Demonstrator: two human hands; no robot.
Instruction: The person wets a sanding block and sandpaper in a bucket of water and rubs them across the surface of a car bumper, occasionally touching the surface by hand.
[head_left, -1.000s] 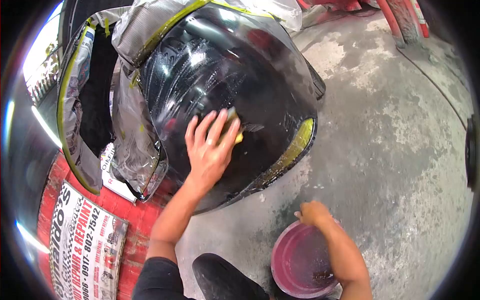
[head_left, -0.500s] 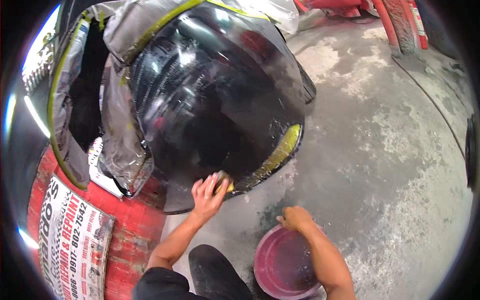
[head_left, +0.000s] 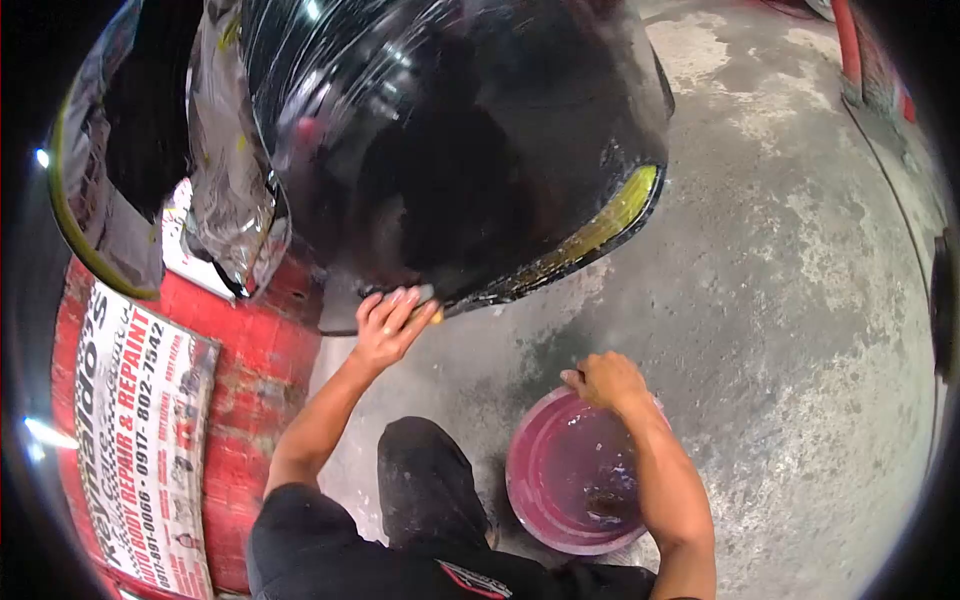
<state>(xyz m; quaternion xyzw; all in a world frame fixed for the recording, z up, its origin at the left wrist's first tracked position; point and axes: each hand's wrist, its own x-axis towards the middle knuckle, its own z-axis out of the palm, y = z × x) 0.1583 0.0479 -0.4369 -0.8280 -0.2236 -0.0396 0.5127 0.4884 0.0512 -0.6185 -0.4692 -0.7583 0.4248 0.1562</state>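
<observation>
My left hand (head_left: pixel 388 326) presses a small yellow-and-grey sanding pad (head_left: pixel 427 294) against the lower edge of a glossy black car panel (head_left: pixel 450 190). Its fingers are bent over the pad, so most of the pad is hidden. The panel is wet, with whitish streaks and a yellow-green strip (head_left: pixel 625 205) along its right lower edge. My right hand (head_left: pixel 608 382) is closed at the upper rim of a pink plastic basin (head_left: pixel 522 470), its fingertips partly hidden from above. Murky water stands inside the basin.
Plastic sheeting (head_left: pixel 230 180) with yellow-edged tape covers the car at left. Below it, a repair-shop banner (head_left: pixel 150 440) hangs on a red brick-patterned surface (head_left: pixel 250 400). The concrete floor (head_left: pixel 780 330) is patchy. A cable (head_left: pixel 880 165) and a red post (head_left: pixel 848 50) lie to the right.
My view has tilted down, so the panel and basin appear higher. My left hand stays at the panel's lower edge with the pad; my right hand stays at the basin's rim.
</observation>
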